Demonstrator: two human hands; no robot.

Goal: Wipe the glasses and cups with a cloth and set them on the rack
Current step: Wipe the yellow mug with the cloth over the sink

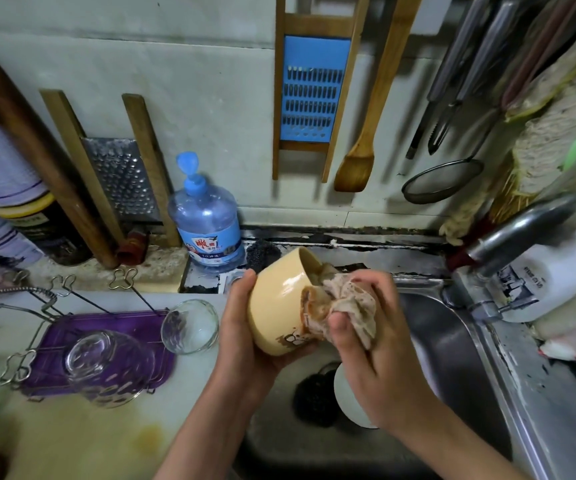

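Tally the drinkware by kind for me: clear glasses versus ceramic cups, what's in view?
Clear drinking glasses: 2, one over the purple plastic tray, one at its right edge
Yellow ceramic cup: 1, held in the left hand
White round item in sink: unclear, uncounted
Total: 3

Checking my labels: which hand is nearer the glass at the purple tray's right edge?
Left. The left hand, holding the yellow cup, is just right of the glass; the right hand, gripping the cloth, is beyond the cup.

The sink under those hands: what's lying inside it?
Inside the sink lie a dark scouring pad and a white round dish. The right hand covers the dish's right part, and the forearms hide whatever lies beneath them.
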